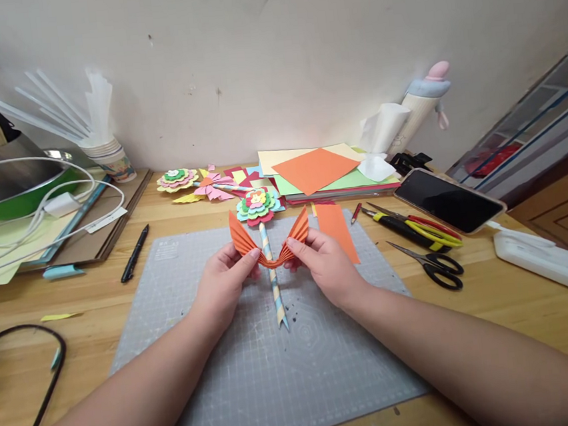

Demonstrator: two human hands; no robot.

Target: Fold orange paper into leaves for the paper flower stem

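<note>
Both hands hold a pleated orange paper strip (pixel 273 257), bent into a U with its two ends fanned upward. My left hand (pixel 225 282) pinches its left half and my right hand (pixel 323 263) pinches its right half, just above a grey cutting mat (pixel 259 376). Under the strip lies a layered paper flower (pixel 258 205) on a striped blue and cream straw stem (pixel 276 294), resting on the mat.
An orange paper piece (pixel 336 229), black scissors (pixel 432 265), cutters (pixel 416 227) and a phone (pixel 448 200) lie to the right. A stack of coloured paper (pixel 320 172) and more paper flowers (pixel 195 184) sit behind. A black pen (pixel 134 253) and cables (pixel 38 216) lie left.
</note>
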